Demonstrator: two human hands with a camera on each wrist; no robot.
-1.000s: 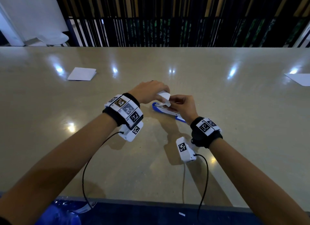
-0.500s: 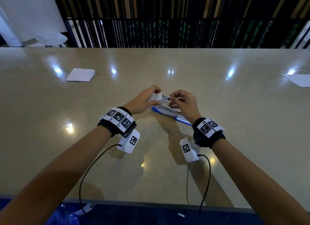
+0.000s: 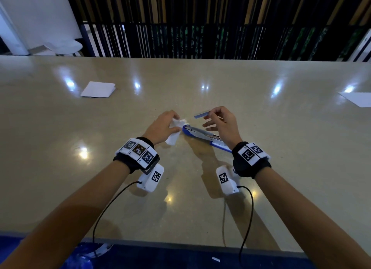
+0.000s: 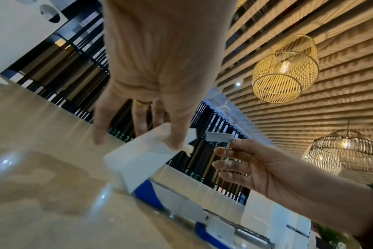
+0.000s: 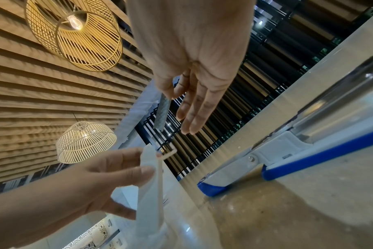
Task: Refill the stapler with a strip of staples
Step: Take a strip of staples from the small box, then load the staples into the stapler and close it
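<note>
Holding, left hand [image 3: 162,126]: we grip the small white cardboard staple box [image 3: 174,136], thumb and fingers curled round it, its lower end on the glossy beige table [image 3: 261,148].
Stapler: our blue-and-white stapler [image 3: 202,135] lies opened flat on the table between both hands, metal channel up.
Strip: the grey strip of staples [image 3: 201,114] hangs in the air above the stapler, apart from the box.
Right hand [image 3: 222,122]: we pinch the strip's end with thumb and forefinger, other fingers spread.
</note>
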